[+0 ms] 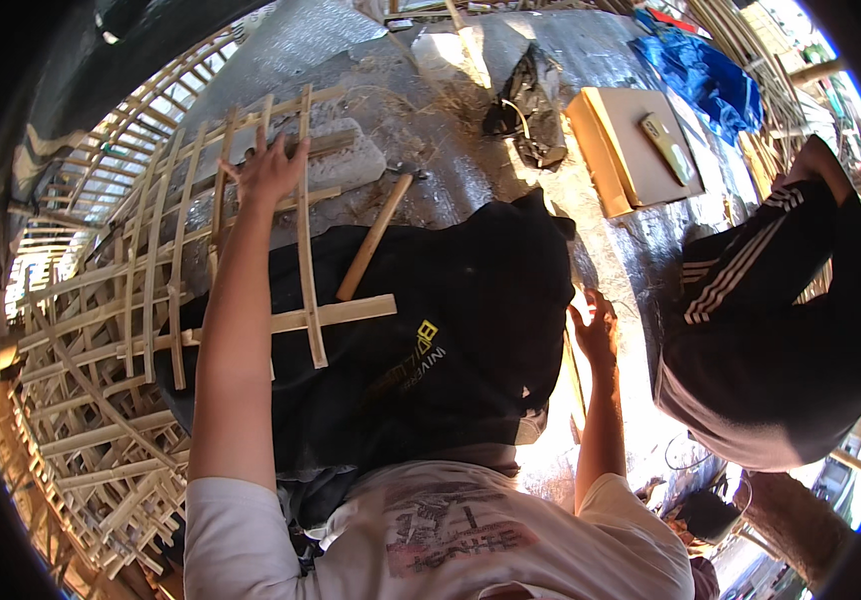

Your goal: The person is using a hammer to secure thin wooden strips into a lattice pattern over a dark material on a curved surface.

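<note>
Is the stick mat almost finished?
Partly. Many strips already cross in the lattice, and finished lattices lie stacked to the left. The left hand presses on its far end; the right hand hangs empty. The near strips' ends stand loose, so more remains.

Outdoor bamboo craft workshop: stacked slat lattices (81, 400) at left, loose bamboo strips (761, 60) at right, a mallet (374, 238) on the rough concrete floor (471, 180), sunlit

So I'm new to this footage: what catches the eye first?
The left hand pressed flat on a bamboo lattice at upper left, above a black cloth filling the middle. The right hand hangs open past its right edge, with a blue tarp at top right.
</note>
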Available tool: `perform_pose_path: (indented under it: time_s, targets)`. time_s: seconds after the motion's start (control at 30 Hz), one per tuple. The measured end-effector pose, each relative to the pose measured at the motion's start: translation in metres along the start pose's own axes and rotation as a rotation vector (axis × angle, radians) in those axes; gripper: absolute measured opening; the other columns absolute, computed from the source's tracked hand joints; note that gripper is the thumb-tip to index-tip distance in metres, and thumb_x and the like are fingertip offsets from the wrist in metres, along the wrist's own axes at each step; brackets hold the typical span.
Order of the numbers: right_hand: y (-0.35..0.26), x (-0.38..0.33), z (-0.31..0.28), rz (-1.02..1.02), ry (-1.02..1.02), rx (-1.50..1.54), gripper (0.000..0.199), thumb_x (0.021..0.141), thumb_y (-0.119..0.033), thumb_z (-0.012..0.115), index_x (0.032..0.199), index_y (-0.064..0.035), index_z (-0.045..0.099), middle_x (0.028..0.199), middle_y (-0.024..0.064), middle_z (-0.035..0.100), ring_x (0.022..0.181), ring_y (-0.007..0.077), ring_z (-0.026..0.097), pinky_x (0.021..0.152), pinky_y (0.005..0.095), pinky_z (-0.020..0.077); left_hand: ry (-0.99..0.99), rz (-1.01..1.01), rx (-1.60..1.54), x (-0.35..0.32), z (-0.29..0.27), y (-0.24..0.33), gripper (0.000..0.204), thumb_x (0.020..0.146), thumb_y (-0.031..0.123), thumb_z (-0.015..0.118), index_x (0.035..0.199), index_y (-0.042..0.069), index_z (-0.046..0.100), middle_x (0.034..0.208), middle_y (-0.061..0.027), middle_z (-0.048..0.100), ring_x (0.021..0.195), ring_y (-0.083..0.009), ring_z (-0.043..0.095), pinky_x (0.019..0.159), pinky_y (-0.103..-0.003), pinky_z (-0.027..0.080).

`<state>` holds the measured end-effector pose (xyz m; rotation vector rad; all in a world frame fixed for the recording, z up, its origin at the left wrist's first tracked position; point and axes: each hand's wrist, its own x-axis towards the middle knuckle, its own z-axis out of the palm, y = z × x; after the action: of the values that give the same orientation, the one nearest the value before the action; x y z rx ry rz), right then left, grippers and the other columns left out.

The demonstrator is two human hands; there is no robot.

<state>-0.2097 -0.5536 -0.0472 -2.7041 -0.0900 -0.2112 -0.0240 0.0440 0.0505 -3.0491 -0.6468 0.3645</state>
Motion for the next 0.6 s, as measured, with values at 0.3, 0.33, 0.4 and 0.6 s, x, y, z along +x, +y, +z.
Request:
perform_pose_path:
  time_s: [0.3,0.33,0.4,0.6]
  targets:
    - [-0.023,0.006,-0.014,0.082,-0.161,-0.088,0.052,0.091,-0.025,0.070,0.132,-0.0042,0.048,0.114,0.0159,0.064,0.108,0.0351,0.057,0.096,0.0460,0.0470,0.008,-0.010,0.012,0.004,0.005,-0.005,0.080,0.094,0.075,0.023,0.153,0.024,0.038,0.167,-0.0070,0.015,0.144,-0.0383,0.037,0.110,-0.078,-0.009]
    - [-0.019,0.004,-0.011,0.086,-0.161,-0.087,0.052,0.091,-0.025,0.070,0.132,-0.0042,0.048,0.114,0.0159,0.064,0.108,0.0351,0.057,0.096,0.0460,0.0470,0.007,-0.008,0.015,0.005,0.007,-0.006,0.080,0.094,0.075,0.023,0.153,0.024,0.038,0.167,-0.0070,0.015,0.144,-0.0383,0.037,0.110,-0.078,-0.009]
    - [-0.017,0.002,-0.005,0.066,-0.101,-0.104,0.052,0.092,-0.026,0.069,0.134,-0.0041,0.048,0.116,0.0176,0.062,0.109,0.0361,0.057,0.096,0.0470,0.0472,0.030,0.009,-0.033,0.006,0.008,-0.007,0.084,0.092,0.077,0.026,0.152,0.022,0.041,0.167,-0.0086,0.015,0.142,-0.0454,0.036,0.107,-0.079,-0.010]
    - [-0.011,-0.002,-0.007,0.007,-0.077,-0.181,0.057,0.091,-0.031,0.069,0.138,-0.0080,0.048,0.116,0.0193,0.058,0.110,0.0385,0.055,0.096,0.0495,0.0473,0.002,0.000,0.011,0.002,0.000,0.003,0.080,0.094,0.074,0.022,0.155,0.024,0.035,0.167,-0.0071,0.013,0.142,-0.0385,0.039,0.109,-0.078,-0.011]
